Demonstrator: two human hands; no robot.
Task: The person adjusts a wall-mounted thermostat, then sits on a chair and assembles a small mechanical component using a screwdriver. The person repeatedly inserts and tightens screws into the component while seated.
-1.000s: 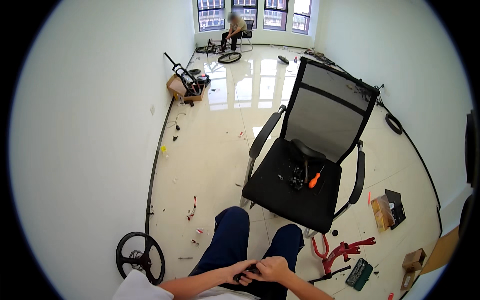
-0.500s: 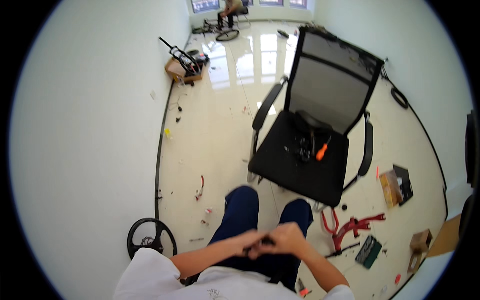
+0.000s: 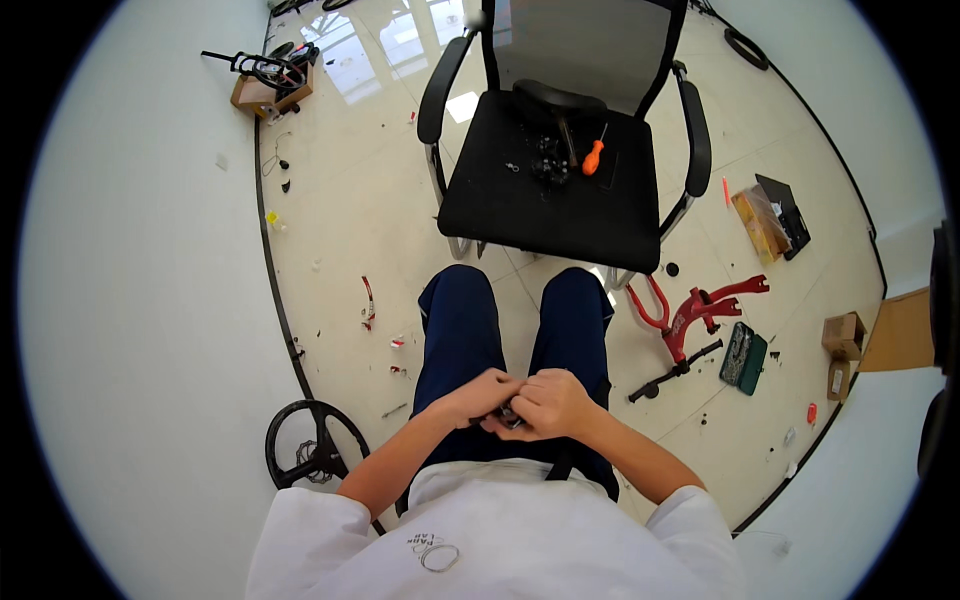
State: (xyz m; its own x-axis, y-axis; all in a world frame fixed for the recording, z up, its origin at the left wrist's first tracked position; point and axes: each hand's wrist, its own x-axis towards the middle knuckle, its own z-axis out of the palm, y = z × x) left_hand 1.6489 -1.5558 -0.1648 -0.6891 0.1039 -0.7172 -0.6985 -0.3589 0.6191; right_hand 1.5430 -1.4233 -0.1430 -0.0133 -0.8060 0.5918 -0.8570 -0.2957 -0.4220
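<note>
My left hand (image 3: pixel 482 398) and my right hand (image 3: pixel 550 405) meet in front of my lap, fingers closed round a small dark part with a shiny metal bit (image 3: pixel 508 414). Most of that part is hidden by my fingers, so its kind cannot be made out. Before my knees stands a black mesh-backed office chair (image 3: pixel 550 215). On its seat lie a black bicycle saddle (image 3: pixel 558 98) with its post, an orange-handled screwdriver (image 3: pixel 594 158) and a cluster of small black parts (image 3: pixel 549 165).
To the right on the floor lie a red bicycle frame (image 3: pixel 690 312), a black handlebar (image 3: pixel 676 370), an open green tool case (image 3: pixel 743 358) and cardboard boxes (image 3: pixel 843 335). A black spoked wheel (image 3: pixel 318 445) leans by the left wall. A filled carton (image 3: pixel 262 98) stands farther off.
My view has tilted down and turned a little right, so the chair sits higher in the picture and the far person has left it. Both hands still grip the small dark part.
</note>
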